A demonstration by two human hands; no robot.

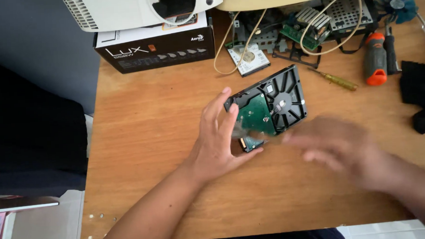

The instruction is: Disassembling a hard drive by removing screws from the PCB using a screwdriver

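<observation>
Between the left hand's fingertips and thumb sits a black metal hard disk drive (270, 104), green circuit board up, tilted off the wooden table (150, 137). Left hand (214, 143): fingers spread along the drive's near-left edge, thumb under the lower corner. Right hand (340, 149): blurred, just right of the drive, apparently empty; finger state cannot be told. Risk: edge-only grip could slip, dropping the drive onto the table; the moving right hand could knock it. Yellow-handled screwdriver (336, 81) lies beyond.

A flat black-and-white cardboard box (155, 42) sits at the wooden table's (150, 137) far edge, under a white device (119, 8).
</observation>
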